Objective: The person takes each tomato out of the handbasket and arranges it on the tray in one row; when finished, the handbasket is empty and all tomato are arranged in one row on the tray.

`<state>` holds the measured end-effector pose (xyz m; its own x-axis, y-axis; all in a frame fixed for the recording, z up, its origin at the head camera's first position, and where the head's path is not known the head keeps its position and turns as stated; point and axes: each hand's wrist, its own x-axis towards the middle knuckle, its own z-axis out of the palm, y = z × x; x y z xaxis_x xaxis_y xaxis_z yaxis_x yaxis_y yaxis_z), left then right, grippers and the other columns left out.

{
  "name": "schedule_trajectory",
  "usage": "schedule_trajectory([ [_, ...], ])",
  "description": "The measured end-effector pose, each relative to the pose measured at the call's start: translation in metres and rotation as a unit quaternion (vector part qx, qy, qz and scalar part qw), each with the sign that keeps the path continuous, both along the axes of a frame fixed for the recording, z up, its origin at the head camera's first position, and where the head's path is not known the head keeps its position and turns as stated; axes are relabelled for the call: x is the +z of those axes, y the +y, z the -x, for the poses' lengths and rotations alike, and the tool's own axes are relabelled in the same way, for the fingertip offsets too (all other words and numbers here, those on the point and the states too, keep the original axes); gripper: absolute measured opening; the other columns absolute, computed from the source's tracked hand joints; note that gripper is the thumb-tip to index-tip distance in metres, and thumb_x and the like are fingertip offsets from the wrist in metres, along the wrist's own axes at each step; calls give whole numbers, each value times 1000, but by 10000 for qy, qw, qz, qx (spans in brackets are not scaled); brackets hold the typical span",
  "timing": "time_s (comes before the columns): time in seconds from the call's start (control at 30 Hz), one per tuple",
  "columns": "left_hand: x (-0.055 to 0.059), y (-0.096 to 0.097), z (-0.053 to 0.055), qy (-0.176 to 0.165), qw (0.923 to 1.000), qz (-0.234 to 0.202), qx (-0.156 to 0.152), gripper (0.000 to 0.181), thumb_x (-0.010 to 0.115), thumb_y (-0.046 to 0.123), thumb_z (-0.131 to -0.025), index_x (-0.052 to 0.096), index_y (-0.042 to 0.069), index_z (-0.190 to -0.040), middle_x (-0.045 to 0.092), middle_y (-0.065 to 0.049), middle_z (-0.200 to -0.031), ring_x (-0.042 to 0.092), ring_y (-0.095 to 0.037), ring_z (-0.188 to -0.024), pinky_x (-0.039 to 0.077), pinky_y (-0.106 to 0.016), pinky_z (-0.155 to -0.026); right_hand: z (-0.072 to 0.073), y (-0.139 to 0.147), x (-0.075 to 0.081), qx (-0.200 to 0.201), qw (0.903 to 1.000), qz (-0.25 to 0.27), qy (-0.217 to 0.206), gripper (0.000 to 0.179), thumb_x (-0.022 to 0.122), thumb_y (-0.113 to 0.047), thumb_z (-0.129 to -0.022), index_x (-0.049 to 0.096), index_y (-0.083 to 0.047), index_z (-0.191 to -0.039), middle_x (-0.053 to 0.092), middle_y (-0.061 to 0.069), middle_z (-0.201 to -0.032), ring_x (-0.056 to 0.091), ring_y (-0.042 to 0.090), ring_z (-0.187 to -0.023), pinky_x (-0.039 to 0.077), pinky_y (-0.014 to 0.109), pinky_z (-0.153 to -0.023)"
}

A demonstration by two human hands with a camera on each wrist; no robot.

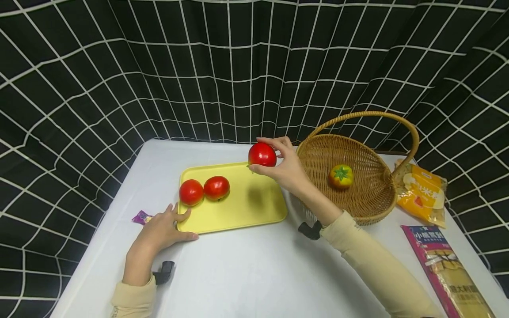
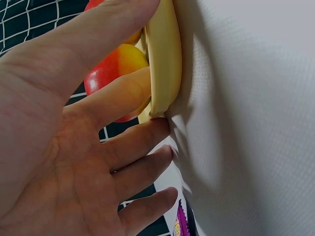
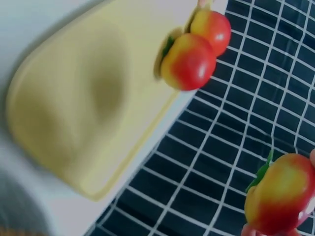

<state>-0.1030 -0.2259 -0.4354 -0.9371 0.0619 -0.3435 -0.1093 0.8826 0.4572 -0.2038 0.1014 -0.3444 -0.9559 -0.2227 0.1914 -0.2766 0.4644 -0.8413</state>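
Observation:
My right hand [image 1: 284,170] holds a red-and-yellow tomato [image 1: 262,154] between thumb and fingertips, raised over the right part of a yellow tray [image 1: 238,216]. In the right wrist view this tomato [image 3: 280,194] shows a yellow underside and green calyx. Two more red tomatoes, a round one [image 1: 191,192] and a wider one [image 1: 216,188], lie side by side at the tray's left end. My left hand [image 1: 161,229] rests around the tray's near-left corner, fingers spread, thumb along the near edge and index finger over the rim.
A handled wicker basket [image 1: 370,198] stands to the right, with a yellow-green-topped tomato [image 1: 340,177] inside. Beyond it lie an orange packet [image 1: 422,194] and a long noodle packet [image 1: 449,269]. A small purple wrapper [image 1: 142,217] lies left of the tray. Black gridded cloth surrounds the table.

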Motion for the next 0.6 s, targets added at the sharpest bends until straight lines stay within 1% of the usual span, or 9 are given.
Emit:
schedule_trajectory([
  [0.17,1,0,0,107,9999,-12,-92,92,88,56,-80,55,13,-154,27,-39,-166,31,-66,-149,35,-82,-112,4,-18,-13,14,9992,26,-394,69,90,-23,-82,64,-23,-147,48,11,-141,51,33,-133,50,54,-110],
  [0.27,2,1,-1,178,9997,-16,-157,92,89,55,-80,56,11,-153,28,-39,-165,31,-66,-149,35,-82,-112,6,-26,-21,33,9983,13,-587,71,90,-21,-83,63,-24,-148,46,10,-142,53,35,-132,55,56,-109],
  [0.43,2,2,-1,230,9996,15,-157,92,89,55,-79,57,11,-153,29,-39,-165,31,-66,-149,35,-82,-113,10,-36,-35,148,9975,43,-695,73,90,-17,-83,61,-22,-150,46,10,-140,54,36,-133,54,54,-112],
  [0.53,2,1,-1,215,9997,32,-128,91,89,55,-79,57,11,-153,29,-39,-165,31,-66,-149,35,-81,-113,10,-43,-41,206,9973,-28,-710,75,91,-16,-83,60,-21,-151,47,12,-140,55,39,-135,53,56,-114],
  [0.6,1,0,-1,214,9997,33,-131,91,89,56,-79,57,12,-153,29,-39,-165,31,-66,-149,35,-82,-113,11,-47,-45,167,9969,-143,-756,76,92,-15,-82,61,-21,-151,47,13,-140,55,40,-135,53,57,-114],
])
